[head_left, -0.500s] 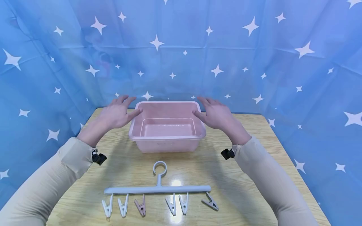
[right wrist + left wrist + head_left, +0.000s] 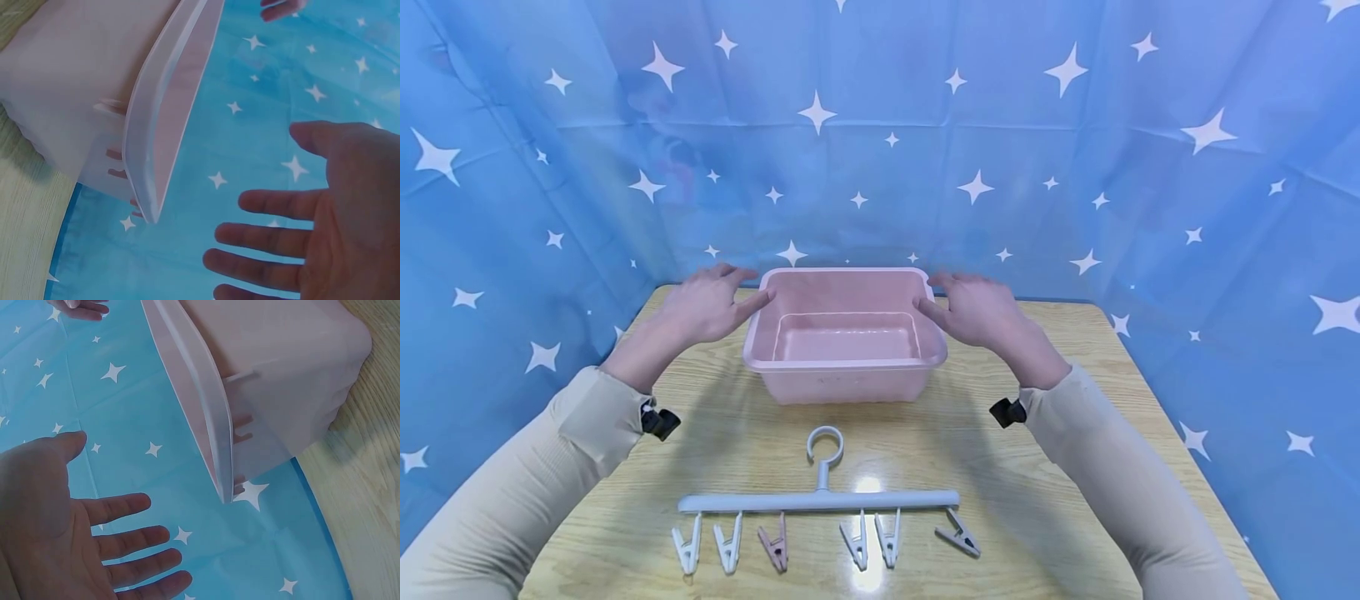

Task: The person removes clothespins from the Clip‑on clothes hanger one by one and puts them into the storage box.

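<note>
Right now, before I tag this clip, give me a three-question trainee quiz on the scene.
1. True or false: the left hand grips the basin.
2. How many clips hang from the hanger?
3. The basin holds: A) clips B) nothing visible C) water.

Key:
1. False. Both wrist views show open palms apart from the rim; the right hand is the same.
2. Six.
3. B.
</note>
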{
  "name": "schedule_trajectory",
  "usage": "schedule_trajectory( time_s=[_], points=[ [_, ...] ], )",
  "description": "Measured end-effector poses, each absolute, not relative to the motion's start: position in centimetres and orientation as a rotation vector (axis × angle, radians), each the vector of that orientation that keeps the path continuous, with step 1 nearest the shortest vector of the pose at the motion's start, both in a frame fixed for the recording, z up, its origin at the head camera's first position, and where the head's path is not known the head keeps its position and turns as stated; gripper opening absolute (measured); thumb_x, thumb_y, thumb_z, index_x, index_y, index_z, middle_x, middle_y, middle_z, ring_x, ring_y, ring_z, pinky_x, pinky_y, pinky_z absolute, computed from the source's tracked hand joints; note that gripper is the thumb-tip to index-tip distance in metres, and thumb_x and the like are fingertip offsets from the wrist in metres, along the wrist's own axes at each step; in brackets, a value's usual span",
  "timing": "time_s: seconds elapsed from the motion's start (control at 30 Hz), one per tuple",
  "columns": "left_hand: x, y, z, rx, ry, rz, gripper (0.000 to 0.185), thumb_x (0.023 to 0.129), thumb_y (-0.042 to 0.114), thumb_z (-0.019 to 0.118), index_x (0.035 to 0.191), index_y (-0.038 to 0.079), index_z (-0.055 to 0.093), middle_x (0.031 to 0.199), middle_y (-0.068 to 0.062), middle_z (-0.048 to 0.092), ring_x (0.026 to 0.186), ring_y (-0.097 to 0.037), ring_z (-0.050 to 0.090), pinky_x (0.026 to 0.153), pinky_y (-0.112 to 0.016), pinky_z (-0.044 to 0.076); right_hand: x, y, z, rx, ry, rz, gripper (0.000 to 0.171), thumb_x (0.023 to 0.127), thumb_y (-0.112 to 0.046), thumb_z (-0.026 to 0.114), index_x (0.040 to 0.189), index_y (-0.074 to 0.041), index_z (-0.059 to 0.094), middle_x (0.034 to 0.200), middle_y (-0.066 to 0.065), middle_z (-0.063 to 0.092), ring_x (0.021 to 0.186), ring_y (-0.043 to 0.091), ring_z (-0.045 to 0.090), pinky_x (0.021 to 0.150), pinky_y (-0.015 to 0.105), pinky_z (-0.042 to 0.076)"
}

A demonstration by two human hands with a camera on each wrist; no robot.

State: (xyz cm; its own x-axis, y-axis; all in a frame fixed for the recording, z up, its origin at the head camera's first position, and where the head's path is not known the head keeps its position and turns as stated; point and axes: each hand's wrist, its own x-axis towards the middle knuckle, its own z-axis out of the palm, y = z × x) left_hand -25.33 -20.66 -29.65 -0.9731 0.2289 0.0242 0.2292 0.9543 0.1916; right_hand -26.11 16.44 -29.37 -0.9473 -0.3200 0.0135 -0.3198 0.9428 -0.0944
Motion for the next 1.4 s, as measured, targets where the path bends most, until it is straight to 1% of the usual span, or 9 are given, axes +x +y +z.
schedule_trajectory(
  time_s=[0.1,0.23,0.4,0.5,0.7,0.97,1.13,1.23,1.4],
  points=[
    [-25.2,-20.7,-29.7,-0.359,-3.113,-0.293,0.071,0.101,0.063,0.036,0.151,0.014,0.042,0.153,-0.024,0.041,0.134,-0.051,0.044,0.098,-0.068,0.042,-25.9,16.4,-29.5,-0.527,3.092,-0.136,0.062,0.101,-0.059,0.038,0.147,-0.018,0.049,0.148,0.009,0.054,0.133,0.036,0.054,0.094,0.061,0.049],
    [-25.1,-20.9,-29.8,-0.354,-3.134,-0.280,0.070,0.101,0.064,0.035,0.150,0.015,0.044,0.151,-0.023,0.043,0.130,-0.051,0.049,0.094,-0.067,0.045,-25.7,16.6,-29.5,-0.546,3.086,-0.109,0.060,0.101,-0.059,0.037,0.145,-0.019,0.051,0.144,0.005,0.058,0.128,0.035,0.057,0.088,0.061,0.051],
    [-25.0,-21.2,-29.9,-0.374,-3.137,-0.280,0.066,0.101,0.062,0.036,0.145,0.014,0.050,0.147,-0.020,0.051,0.124,-0.047,0.055,0.090,-0.062,0.048,-25.4,16.8,-29.4,-0.565,3.079,-0.102,0.059,0.102,-0.057,0.039,0.142,-0.017,0.054,0.138,0.006,0.062,0.123,0.034,0.061,0.085,0.058,0.053],
    [-25.0,-21.3,-29.9,-0.375,-3.142,-0.275,0.065,0.102,0.061,0.036,0.143,0.014,0.053,0.145,-0.017,0.055,0.121,-0.045,0.058,0.087,-0.059,0.050,-25.3,17.0,-29.5,-0.557,3.076,-0.111,0.058,0.102,-0.056,0.040,0.141,-0.016,0.054,0.136,0.007,0.064,0.122,0.034,0.061,0.084,0.057,0.053],
    [-25.0,-21.8,-30.2,-0.353,-3.171,-0.269,0.072,0.100,0.066,0.034,0.139,0.011,0.057,0.140,-0.017,0.059,0.118,-0.042,0.061,0.085,-0.059,0.051,-25.1,17.5,-29.7,-0.544,3.075,-0.110,0.058,0.101,-0.056,0.042,0.140,-0.015,0.056,0.135,0.007,0.065,0.120,0.035,0.062,0.085,0.058,0.053],
    [-24.6,-22.8,-30.7,-0.403,-3.171,-0.221,0.061,0.105,0.053,0.035,0.132,0.006,0.062,0.128,-0.018,0.067,0.113,-0.041,0.064,0.089,-0.058,0.050,-24.9,18.3,-30.2,-0.502,3.058,-0.116,0.062,0.101,-0.058,0.040,0.140,-0.014,0.056,0.138,0.007,0.063,0.123,0.037,0.060,0.088,0.057,0.052],
    [-24.2,-23.1,-30.9,-0.416,-3.200,-0.176,0.059,0.105,0.050,0.033,0.134,0.006,0.060,0.126,-0.019,0.068,0.111,-0.042,0.064,0.087,-0.059,0.050,-24.3,19.0,-30.4,-0.498,3.054,-0.096,0.060,0.102,-0.057,0.040,0.136,-0.012,0.058,0.132,0.010,0.066,0.115,0.035,0.064,0.084,0.054,0.053],
    [-23.9,-23.1,-31.1,-0.409,-3.200,-0.173,0.054,0.105,0.046,0.036,0.135,0.007,0.060,0.124,-0.018,0.069,0.110,-0.040,0.065,0.086,-0.058,0.051,-23.9,19.3,-30.5,-0.496,3.047,-0.074,0.060,0.102,-0.056,0.039,0.136,-0.011,0.058,0.126,0.011,0.069,0.110,0.032,0.067,0.082,0.052,0.053],
    [-23.6,-23.2,-31.5,-0.408,-3.201,-0.185,0.049,0.104,0.040,0.038,0.133,0.008,0.061,0.123,-0.017,0.069,0.109,-0.038,0.066,0.087,-0.056,0.051,-23.2,19.5,-30.6,-0.491,3.037,-0.057,0.058,0.102,-0.056,0.039,0.133,-0.011,0.060,0.110,0.009,0.074,0.101,0.030,0.069,0.074,0.048,0.054]
  ],
)
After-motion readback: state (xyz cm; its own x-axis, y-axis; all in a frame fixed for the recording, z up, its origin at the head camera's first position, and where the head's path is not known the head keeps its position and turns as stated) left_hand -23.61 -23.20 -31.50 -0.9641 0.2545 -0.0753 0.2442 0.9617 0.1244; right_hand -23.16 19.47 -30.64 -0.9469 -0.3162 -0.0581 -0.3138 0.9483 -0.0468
